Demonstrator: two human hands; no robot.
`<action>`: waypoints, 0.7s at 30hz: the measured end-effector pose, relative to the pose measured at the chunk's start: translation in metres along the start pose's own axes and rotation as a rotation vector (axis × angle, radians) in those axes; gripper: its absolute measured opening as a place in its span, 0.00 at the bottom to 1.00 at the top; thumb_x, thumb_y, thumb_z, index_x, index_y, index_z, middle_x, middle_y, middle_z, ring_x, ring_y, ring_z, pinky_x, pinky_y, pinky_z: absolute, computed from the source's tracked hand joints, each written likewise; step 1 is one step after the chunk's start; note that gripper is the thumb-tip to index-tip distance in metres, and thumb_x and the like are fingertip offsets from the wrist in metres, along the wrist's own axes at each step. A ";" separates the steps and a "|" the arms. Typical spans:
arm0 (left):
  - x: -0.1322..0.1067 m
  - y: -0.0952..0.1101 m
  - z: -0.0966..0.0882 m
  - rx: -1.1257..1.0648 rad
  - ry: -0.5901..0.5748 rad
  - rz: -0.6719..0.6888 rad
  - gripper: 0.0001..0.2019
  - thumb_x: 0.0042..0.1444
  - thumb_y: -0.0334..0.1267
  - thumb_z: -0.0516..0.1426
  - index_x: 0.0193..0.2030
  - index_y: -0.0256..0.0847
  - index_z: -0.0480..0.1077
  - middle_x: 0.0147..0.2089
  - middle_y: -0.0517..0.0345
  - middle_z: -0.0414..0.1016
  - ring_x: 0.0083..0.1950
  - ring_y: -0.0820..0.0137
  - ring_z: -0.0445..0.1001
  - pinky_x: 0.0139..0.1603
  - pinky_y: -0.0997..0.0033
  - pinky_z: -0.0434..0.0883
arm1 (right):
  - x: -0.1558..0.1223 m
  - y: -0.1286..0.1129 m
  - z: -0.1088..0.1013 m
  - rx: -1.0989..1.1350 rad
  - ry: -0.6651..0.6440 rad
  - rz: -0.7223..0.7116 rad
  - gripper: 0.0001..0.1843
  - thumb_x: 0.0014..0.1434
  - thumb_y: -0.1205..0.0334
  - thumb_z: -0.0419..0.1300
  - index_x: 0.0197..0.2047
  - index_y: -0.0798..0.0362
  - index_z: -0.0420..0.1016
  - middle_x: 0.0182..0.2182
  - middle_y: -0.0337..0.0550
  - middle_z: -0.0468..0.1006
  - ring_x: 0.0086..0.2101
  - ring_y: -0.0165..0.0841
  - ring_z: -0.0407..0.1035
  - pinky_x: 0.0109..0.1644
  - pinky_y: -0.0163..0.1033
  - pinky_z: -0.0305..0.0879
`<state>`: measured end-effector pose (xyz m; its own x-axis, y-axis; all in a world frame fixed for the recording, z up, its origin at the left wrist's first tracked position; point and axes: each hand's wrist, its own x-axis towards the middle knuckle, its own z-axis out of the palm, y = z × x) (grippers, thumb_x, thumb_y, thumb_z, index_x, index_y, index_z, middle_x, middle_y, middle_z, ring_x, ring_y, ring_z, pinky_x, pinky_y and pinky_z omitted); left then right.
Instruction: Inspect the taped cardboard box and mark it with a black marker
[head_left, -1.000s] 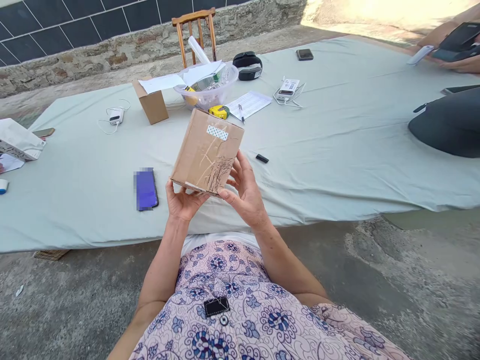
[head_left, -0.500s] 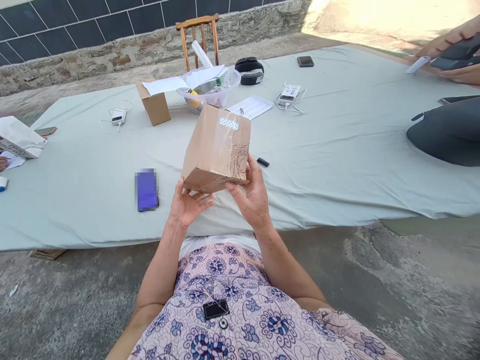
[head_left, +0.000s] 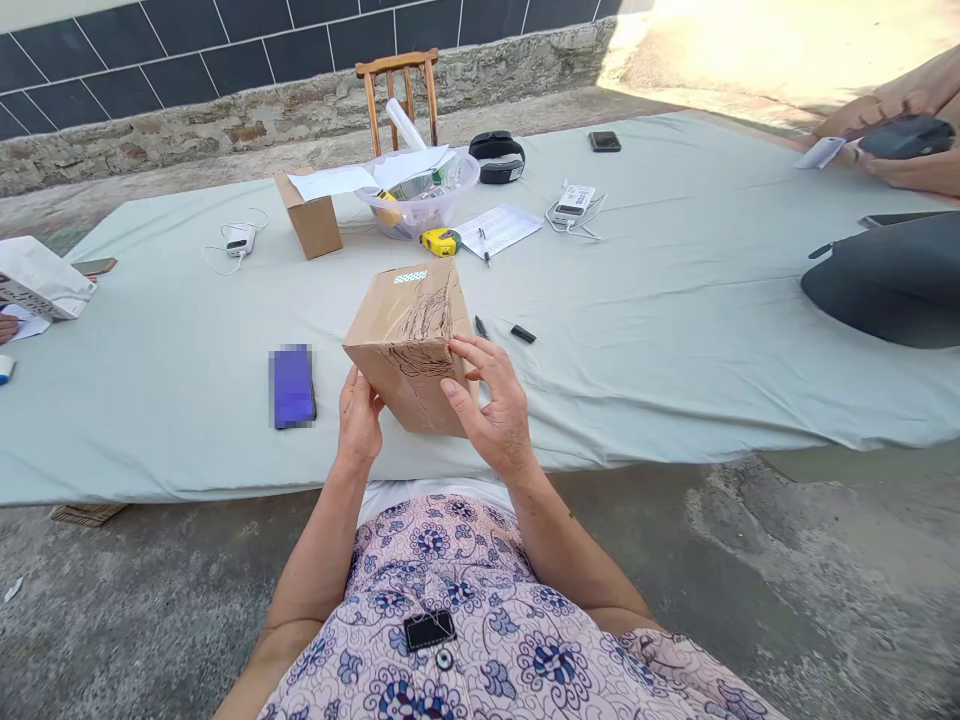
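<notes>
A brown cardboard box [head_left: 416,350] with black scribbled lines, clear tape and a dotted white label is between my two hands, over the near part of the table. My left hand [head_left: 361,425] holds its lower left side, with the fingers partly hidden behind it. My right hand [head_left: 491,405] grips the right front edge, fingertips on the top corner and thumb on the front face. Whether the box's bottom touches the cloth I cannot tell. Just beyond my right hand lie a black pen [head_left: 481,327] and a black cap [head_left: 523,333].
A plastic basket [head_left: 450,205], a yellow tape measure [head_left: 441,241], a written sheet [head_left: 510,228] and a smaller box [head_left: 319,228] stand farther back. A blurred purple phone [head_left: 292,388] lies left. At the right, another person's hands [head_left: 919,170] hold a dark object near a black cap-like item [head_left: 892,280].
The box has been turned and lowered toward me, its scribbled corner now facing up front. The tape measure and pen have come into sight. My hands have shifted along its sides.
</notes>
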<state>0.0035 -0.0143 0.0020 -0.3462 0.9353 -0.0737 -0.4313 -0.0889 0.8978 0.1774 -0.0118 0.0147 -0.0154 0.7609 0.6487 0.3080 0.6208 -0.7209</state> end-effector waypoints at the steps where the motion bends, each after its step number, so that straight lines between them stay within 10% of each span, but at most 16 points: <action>1: -0.001 0.000 0.000 -0.019 0.001 0.000 0.19 0.59 0.57 0.65 0.50 0.50 0.80 0.56 0.56 0.83 0.60 0.61 0.77 0.45 0.71 0.74 | 0.000 -0.001 0.000 -0.006 -0.006 -0.005 0.20 0.68 0.58 0.62 0.62 0.38 0.75 0.61 0.48 0.77 0.62 0.45 0.71 0.59 0.58 0.77; 8: -0.008 0.004 0.002 -0.048 -0.131 0.170 0.36 0.48 0.63 0.72 0.62 0.54 0.75 0.65 0.55 0.77 0.69 0.58 0.72 0.59 0.67 0.74 | -0.004 0.000 0.007 0.035 -0.057 -0.067 0.17 0.69 0.55 0.62 0.59 0.41 0.79 0.59 0.50 0.78 0.60 0.45 0.73 0.64 0.59 0.74; 17: 0.003 0.004 -0.014 -0.013 0.075 0.222 0.23 0.57 0.62 0.67 0.51 0.49 0.76 0.51 0.57 0.79 0.56 0.65 0.77 0.46 0.75 0.73 | -0.001 -0.007 0.006 0.107 -0.179 -0.113 0.15 0.69 0.61 0.62 0.57 0.42 0.80 0.51 0.47 0.83 0.51 0.41 0.79 0.59 0.51 0.79; 21: -0.010 0.011 -0.006 0.025 0.077 0.345 0.46 0.46 0.62 0.73 0.70 0.56 0.63 0.66 0.51 0.72 0.70 0.59 0.70 0.63 0.66 0.72 | -0.001 -0.007 0.005 0.057 -0.236 -0.131 0.17 0.70 0.58 0.61 0.60 0.42 0.79 0.55 0.50 0.81 0.55 0.43 0.78 0.61 0.54 0.78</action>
<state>-0.0027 -0.0263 0.0104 -0.5298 0.8230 0.2046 -0.2574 -0.3860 0.8859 0.1702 -0.0160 0.0183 -0.2748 0.6919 0.6677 0.2344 0.7217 -0.6514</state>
